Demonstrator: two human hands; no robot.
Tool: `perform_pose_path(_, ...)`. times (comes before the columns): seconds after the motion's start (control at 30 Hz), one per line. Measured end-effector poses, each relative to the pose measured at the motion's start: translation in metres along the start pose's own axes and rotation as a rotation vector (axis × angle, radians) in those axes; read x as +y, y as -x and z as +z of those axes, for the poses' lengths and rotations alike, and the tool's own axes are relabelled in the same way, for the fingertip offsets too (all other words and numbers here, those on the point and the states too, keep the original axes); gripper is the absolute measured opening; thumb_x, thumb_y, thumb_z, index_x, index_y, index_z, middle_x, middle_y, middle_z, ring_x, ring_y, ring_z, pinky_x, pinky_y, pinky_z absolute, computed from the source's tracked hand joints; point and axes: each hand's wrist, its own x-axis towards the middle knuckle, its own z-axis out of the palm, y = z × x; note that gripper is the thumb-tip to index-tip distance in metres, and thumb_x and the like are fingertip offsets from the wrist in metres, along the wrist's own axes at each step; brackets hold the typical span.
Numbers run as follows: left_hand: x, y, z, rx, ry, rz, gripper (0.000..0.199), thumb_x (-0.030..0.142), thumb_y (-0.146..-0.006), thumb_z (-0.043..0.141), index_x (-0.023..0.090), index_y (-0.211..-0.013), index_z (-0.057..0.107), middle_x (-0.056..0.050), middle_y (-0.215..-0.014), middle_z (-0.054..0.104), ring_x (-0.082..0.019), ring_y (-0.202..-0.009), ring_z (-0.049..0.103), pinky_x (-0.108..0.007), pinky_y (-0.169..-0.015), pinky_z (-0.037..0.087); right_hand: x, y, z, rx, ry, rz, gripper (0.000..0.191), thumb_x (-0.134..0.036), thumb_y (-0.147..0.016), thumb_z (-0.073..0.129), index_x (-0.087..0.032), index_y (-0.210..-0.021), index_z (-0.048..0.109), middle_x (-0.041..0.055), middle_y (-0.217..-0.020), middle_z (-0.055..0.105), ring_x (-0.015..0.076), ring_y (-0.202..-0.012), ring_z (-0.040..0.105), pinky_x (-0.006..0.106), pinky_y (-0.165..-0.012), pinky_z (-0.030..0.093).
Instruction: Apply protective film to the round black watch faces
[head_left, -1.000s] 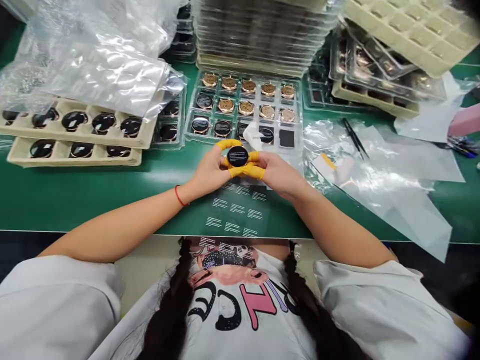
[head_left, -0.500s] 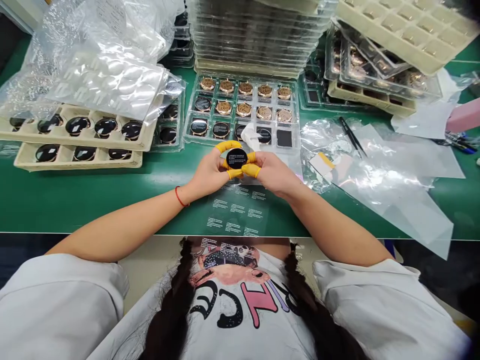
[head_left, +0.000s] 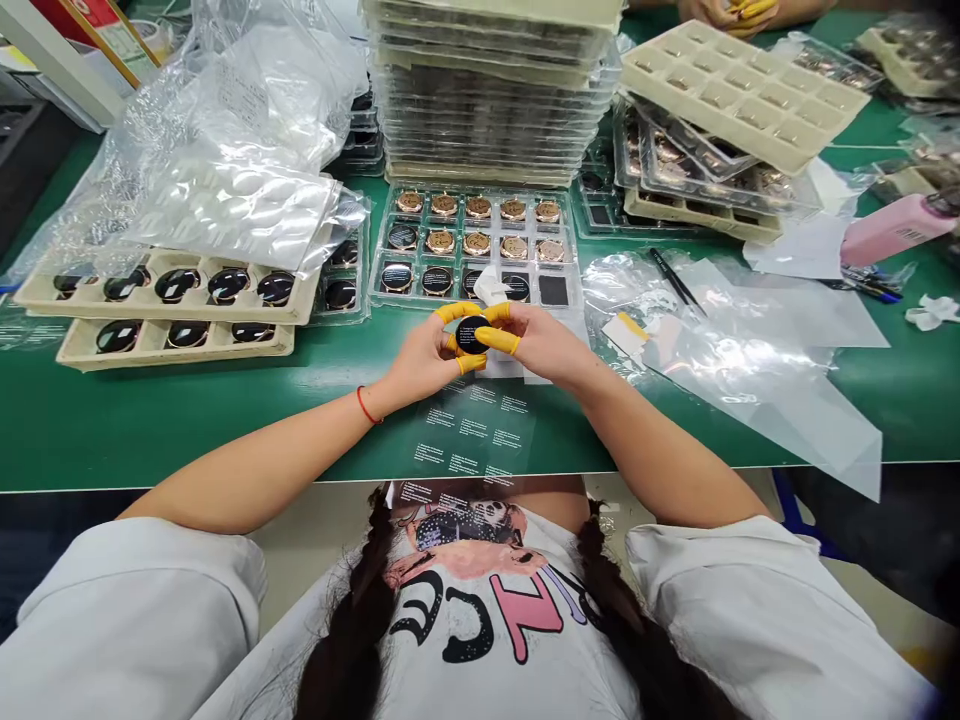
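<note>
A round black watch face with white printed text (head_left: 468,336) is held up between my two hands, over the green bench. My left hand (head_left: 424,355) grips its rim with yellow-capped fingertips. My right hand (head_left: 544,343), also in yellow finger cots, pinches it from the right, a fingertip lying over its front. Just beyond sits a clear tray (head_left: 381,292) of watch parts, some showing gold-brown backs, some black faces with text. A crumpled white tissue (head_left: 491,287) rests on the tray's near edge. Below my hands lies a transparent sheet of printed text labels (head_left: 472,430), overhanging the bench edge.
A tall stack of trays (head_left: 487,110) rises behind the clear tray. To the left, cream trays of black watch faces (head_left: 180,350) lie under plastic wrap. Tweezers (head_left: 675,280), plastic sheets, a pink bottle (head_left: 892,228) and tilted trays (head_left: 742,90) are right. Another person's hands (head_left: 731,14) show at the back.
My right fingertip has moved from the lower rim onto the front of the watch face. The camera view has shifted, bringing another person's hands into sight at the back.
</note>
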Motion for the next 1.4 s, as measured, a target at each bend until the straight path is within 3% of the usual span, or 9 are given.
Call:
perform_pose_path(0.2, 0.004, 0.006, 0.000, -0.118, -0.026, 0.026, 0.074, 0.028, -0.074, 0.074, 0.020, -0.138, 0.038, -0.004, -0.093, 0.071, -0.015, -0.077, 0.069, -0.026, -0.069, 0.053, -0.009, -0.003, -0.006, -0.037, -0.096, -0.024, 0.016, -0.031, -0.075, 0.066, -0.018, -0.085, 0.062, 0.0013, -0.084, 0.066, 0.0139, -0.079, 0.061, 0.029, -0.077, 0.049)
perform_pose_path(0.4, -0.001, 0.000, -0.009, -0.109, -0.028, -0.005, 0.062, 0.026, -0.082, 0.064, 0.012, -0.137, 0.038, -0.005, -0.082, 0.073, -0.017, -0.087, 0.071, -0.033, -0.086, 0.053, 0.011, -0.027, -0.083, 0.619, 0.260, -0.189, 0.023, -0.022, -0.078, 0.060, -0.016, -0.100, 0.056, 0.0036, -0.091, 0.062, 0.0145, -0.082, 0.059, 0.030, -0.078, 0.048)
perform_pose_path(0.53, -0.002, -0.003, -0.011, -0.094, -0.049, -0.028, 0.051, 0.027, -0.083, 0.062, 0.012, -0.130, 0.047, -0.008, -0.085, 0.075, -0.018, -0.088, 0.071, -0.035, -0.087, 0.053, 0.028, -0.039, -0.109, 0.501, 0.626, -0.035, 0.021, -0.024, -0.082, 0.057, -0.015, -0.098, 0.065, 0.0075, -0.094, 0.063, 0.0165, -0.077, 0.055, 0.034, -0.077, 0.046)
perform_pose_path(0.67, 0.000, 0.001, -0.012, -0.097, -0.080, -0.030, 0.046, 0.029, -0.083, 0.062, 0.013, -0.125, 0.051, -0.008, -0.087, 0.075, -0.018, -0.088, 0.072, -0.034, -0.086, 0.053, 0.019, -0.052, -0.115, 0.578, 0.934, -0.117, 0.025, -0.024, -0.085, 0.053, -0.015, -0.100, 0.071, 0.0128, -0.107, 0.062, 0.0225, -0.089, 0.055, 0.039, -0.083, 0.045)
perform_pose_path(0.83, 0.002, 0.002, -0.012, -0.108, -0.074, -0.056, 0.043, 0.030, -0.084, 0.061, 0.013, -0.123, 0.052, -0.008, -0.088, 0.075, -0.019, -0.091, 0.072, -0.035, -0.087, 0.054, 0.005, -0.100, -0.121, 0.459, 1.231, 0.040, 0.013, -0.024, -0.077, 0.069, -0.013, -0.082, 0.072, 0.0134, -0.082, 0.064, 0.0307, -0.098, 0.057, 0.046, -0.089, 0.043)
perform_pose_path(1.1, 0.001, 0.002, -0.013, -0.140, -0.024, -0.095, 0.039, 0.030, -0.085, 0.062, 0.016, -0.120, 0.055, -0.008, -0.091, 0.074, -0.020, -0.091, 0.072, -0.034, -0.085, 0.055, -0.008, -0.131, -0.128, 0.262, 1.449, 0.071, 0.015, -0.022, -0.075, 0.070, -0.012, -0.085, 0.065, 0.0131, -0.083, 0.066, 0.0327, -0.097, 0.063, 0.045, -0.086, 0.045)
perform_pose_path(1.2, -0.001, 0.001, -0.015, -0.125, 0.009, -0.095, 0.038, 0.033, -0.084, 0.064, 0.018, -0.118, 0.057, -0.008, -0.094, 0.074, -0.020, -0.093, 0.072, -0.035, -0.087, 0.056, -0.020, -0.104, -0.121, 0.372, 1.339, 0.047, 0.020, -0.012, -0.075, 0.061, -0.014, -0.095, 0.060, 0.0144, -0.089, 0.066, 0.0308, -0.094, 0.062, 0.042, -0.083, 0.046)
perform_pose_path(1.3, -0.002, 0.000, -0.016, -0.093, 0.046, -0.106, 0.041, 0.033, -0.084, 0.064, 0.018, -0.120, 0.054, -0.008, -0.095, 0.073, -0.020, -0.095, 0.070, -0.035, -0.088, 0.055, -0.026, -0.070, -0.088, 0.473, 0.809, -0.084, 0.017, -0.014, -0.076, 0.055, -0.018, -0.092, 0.053, 0.0083, -0.090, 0.063, 0.0206, -0.084, 0.060, 0.034, -0.077, 0.049)
perform_pose_path(1.4, -0.001, 0.000, -0.016, -0.077, 0.077, -0.107, 0.058, 0.028, -0.083, 0.065, 0.020, -0.135, 0.041, -0.006, -0.099, 0.071, -0.018, -0.095, 0.069, -0.034, -0.087, 0.055, -0.022, -0.041, -0.038, 0.251, 0.197, -0.057, 0.019, -0.018, -0.075, 0.058, -0.021, -0.089, 0.046, 0.0011, -0.086, 0.057, 0.0125, -0.072, 0.058, 0.027, -0.067, 0.049)
